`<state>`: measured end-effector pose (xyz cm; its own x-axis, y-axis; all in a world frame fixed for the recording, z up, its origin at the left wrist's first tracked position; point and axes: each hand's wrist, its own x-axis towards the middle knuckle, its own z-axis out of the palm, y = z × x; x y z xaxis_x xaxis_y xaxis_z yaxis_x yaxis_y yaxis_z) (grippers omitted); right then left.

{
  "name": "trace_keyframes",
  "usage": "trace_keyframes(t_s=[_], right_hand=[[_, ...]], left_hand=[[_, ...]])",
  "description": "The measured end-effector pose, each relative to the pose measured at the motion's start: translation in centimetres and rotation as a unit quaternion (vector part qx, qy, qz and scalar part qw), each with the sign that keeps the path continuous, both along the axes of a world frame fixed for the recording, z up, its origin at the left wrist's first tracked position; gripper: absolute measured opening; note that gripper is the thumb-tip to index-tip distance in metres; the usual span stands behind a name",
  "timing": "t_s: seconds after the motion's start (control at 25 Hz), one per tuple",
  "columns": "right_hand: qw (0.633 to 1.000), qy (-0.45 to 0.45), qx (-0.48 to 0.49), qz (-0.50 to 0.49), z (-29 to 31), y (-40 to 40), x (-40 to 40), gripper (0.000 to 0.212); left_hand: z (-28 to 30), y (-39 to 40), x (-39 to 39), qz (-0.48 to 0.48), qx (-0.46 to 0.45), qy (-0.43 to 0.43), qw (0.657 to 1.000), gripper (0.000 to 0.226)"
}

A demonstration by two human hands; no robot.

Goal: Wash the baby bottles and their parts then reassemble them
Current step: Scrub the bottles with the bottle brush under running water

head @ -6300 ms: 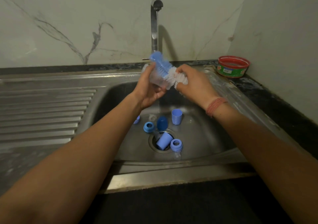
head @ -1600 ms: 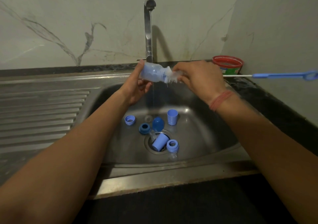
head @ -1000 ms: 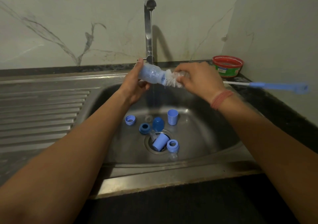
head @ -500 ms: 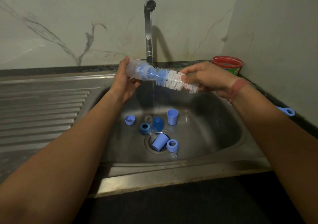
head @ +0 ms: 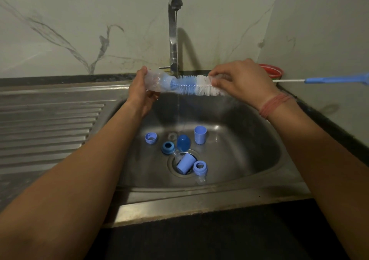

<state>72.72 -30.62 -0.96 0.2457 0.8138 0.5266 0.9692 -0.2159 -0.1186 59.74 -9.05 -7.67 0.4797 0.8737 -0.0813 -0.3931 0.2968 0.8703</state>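
Currently a clear baby bottle [head: 153, 83] is held sideways above the sink [head: 249, 149], gripped at its base by the left hand [head: 140, 92]. A blue-and-white bottle brush [head: 194, 85] is seated with only its tip in the bottle's mouth, and its bristles are pinched by the right hand [head: 239, 82] while the long handle [head: 335, 79] juts out to the right. Water from the tap [head: 173, 34] is falling just beside the brush. The wet bottle could slip from the grip, or spray could be flicked by the bristles springing free. Loose blue rings, caps and cups [head: 200, 134] are lying in the basin, several around the drain [head: 183, 164].
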Motion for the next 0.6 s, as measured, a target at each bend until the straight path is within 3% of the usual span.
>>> trace_keyframes(t_s=[0.12,0.24,0.32,0.44,0.6], right_hand=[[0.997,-0.073,-0.013,-0.031,0.6,-1.0,0.4,0.025],[0.997,-0.042,-0.005,-0.068,1.5,-1.7,0.8,0.023],[0.997,-0.019,-0.015,-0.069,1.0,-1.1,0.4,0.024],[0.997,0.017,-0.05,-0.058,-0.5,0.2,-0.2,0.029],[0.993,0.07,-0.069,-0.064,-1.7,1.3,-0.7,0.034]], left_hand=[[-0.5,1.2,-0.5,0.019,-0.026,0.019,0.999,0.029],[-1.3,2.2,-1.3,0.032,-0.006,0.081,0.996,0.031],[-1.6,1.8,-1.3,0.017,0.062,0.15,0.987,0.037],[-1.9,0.9,-0.5,-0.036,0.244,0.273,0.93,0.059],[-2.2,0.0,0.3,-0.061,0.29,0.229,0.927,0.056]])
